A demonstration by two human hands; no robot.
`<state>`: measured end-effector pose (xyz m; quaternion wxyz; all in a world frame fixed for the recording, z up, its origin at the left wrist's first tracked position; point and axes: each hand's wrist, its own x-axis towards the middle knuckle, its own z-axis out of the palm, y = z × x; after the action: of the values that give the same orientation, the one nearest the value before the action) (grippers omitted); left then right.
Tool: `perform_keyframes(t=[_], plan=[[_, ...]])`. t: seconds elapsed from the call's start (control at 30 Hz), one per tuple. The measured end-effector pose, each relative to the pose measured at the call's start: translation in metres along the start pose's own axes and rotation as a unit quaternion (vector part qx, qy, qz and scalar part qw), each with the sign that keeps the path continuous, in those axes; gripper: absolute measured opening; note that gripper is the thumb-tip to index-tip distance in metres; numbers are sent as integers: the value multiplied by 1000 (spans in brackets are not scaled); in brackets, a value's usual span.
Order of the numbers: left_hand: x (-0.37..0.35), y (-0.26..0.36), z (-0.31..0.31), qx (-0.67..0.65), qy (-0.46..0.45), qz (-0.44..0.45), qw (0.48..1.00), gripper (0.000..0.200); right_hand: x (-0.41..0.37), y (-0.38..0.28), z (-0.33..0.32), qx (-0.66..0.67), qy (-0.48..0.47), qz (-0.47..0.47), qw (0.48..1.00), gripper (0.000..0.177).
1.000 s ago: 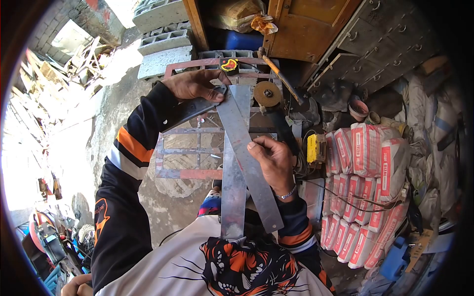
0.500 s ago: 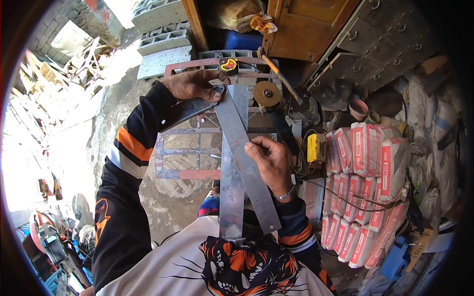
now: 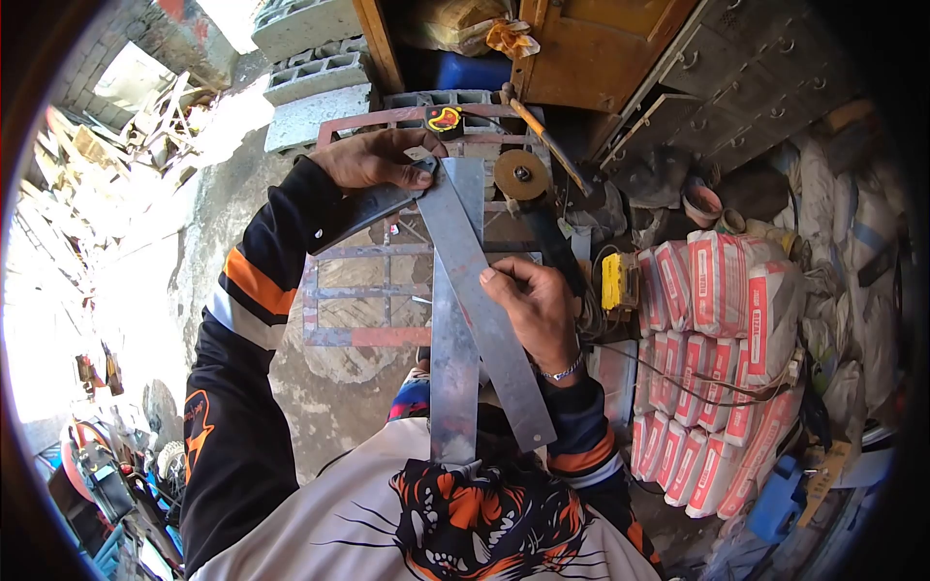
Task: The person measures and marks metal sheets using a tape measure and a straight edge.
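My left hand (image 3: 373, 163) is closed around the corner of a try square, where its dark handle (image 3: 363, 218) meets the long steel blade (image 3: 484, 310). The blade runs diagonally down towards my body and has a small hole near its end. Beneath it lies a flat metal strip (image 3: 453, 378), pointing at my shirt and crossed by the blade at a slant. My right hand (image 3: 533, 310) has curled fingers, with the thumb and forefinger pinching the blade's right edge about midway along.
A red-grey metal grille (image 3: 387, 336) lies below, with a tape measure (image 3: 444, 119), a hammer (image 3: 547, 140) and an angle grinder (image 3: 523, 176) at its far side. Concrete blocks (image 3: 315, 77) stand behind. Stacked cement bags (image 3: 722, 300) and a yellow tool (image 3: 617, 281) sit at right.
The view has shifted slightly. Both hands keep their hold on the try square, and the blade's near end has swung a little to the right.
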<state>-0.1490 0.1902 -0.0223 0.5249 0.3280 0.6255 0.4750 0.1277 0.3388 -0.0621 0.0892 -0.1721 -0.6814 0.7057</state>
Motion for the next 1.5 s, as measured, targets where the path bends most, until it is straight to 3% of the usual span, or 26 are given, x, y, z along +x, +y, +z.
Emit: perform_keyframes(t=[0.1, 0.3, 0.4, 0.6, 0.93, 1.33, 1.4, 1.5], plan=[[3, -2, 1, 27, 7, 20, 999, 47, 1, 1, -2, -6, -11, -3, 1000, 27], [9, -7, 1, 58, 19, 76, 995, 44, 2, 5, -5, -12, -8, -26, 1000, 29], [1, 7, 7, 37, 29, 9, 999, 34, 1, 3, -6, -17, -10, -19, 1000, 31], [-3, 6, 12, 13, 51, -8, 999, 34, 0, 5, -2, -1, -16, -10, 1000, 32], [0, -5, 11, -98, 15, 35, 994, 39, -9, 2, 2, -1, -10, 22, 1000, 37], [4, -11, 3, -40, 21, 57, 997, 38, -12, -2, 3, -10, -30, 14, 999, 31], [5, -12, 2, 37, 46, 49, 997, 37, -13, -3, 3, -11, -27, 22, 999, 31], [4, -9, 6, 6, 37, 56, 998, 35, -12, -3, 2, -5, -22, 11, 1000, 31]])
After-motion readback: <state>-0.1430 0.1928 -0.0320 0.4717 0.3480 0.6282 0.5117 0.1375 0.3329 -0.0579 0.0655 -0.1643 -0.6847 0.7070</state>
